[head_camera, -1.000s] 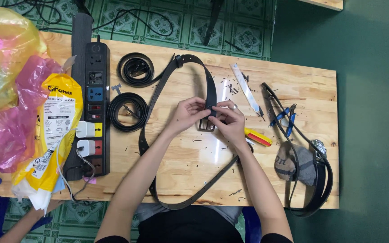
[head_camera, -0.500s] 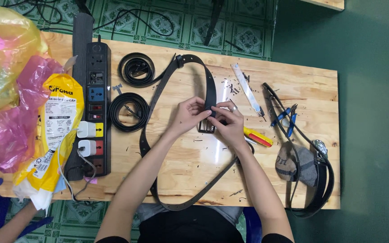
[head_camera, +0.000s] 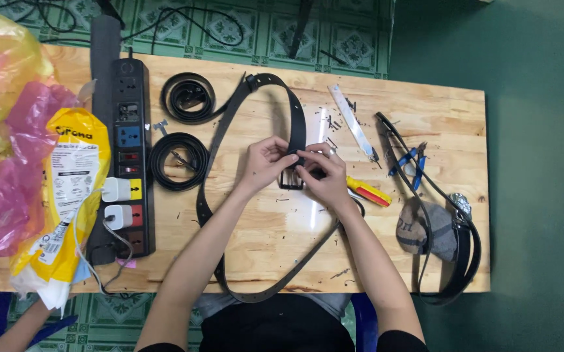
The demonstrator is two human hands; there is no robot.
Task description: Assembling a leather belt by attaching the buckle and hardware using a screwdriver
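Left hand [head_camera: 266, 160] and right hand [head_camera: 324, 175], fingertips pinched together on a black belt [head_camera: 295, 120] at its buckle [head_camera: 290, 179] mid-table, the strap looping across the wooden table [head_camera: 256, 241], with a yellow-handled screwdriver [head_camera: 368, 191] just right and two coiled belts [head_camera: 179, 161] left.

Blk belt [head_camera: 295, 124], looped on tbl

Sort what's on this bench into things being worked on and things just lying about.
In use:
- left hand and right hand, both pinching the long black belt
- its buckle, between the hands

Lying about:
- two coiled belts
- power strip
- yellow-handled screwdriver
- blue-handled pliers
- plastic bags
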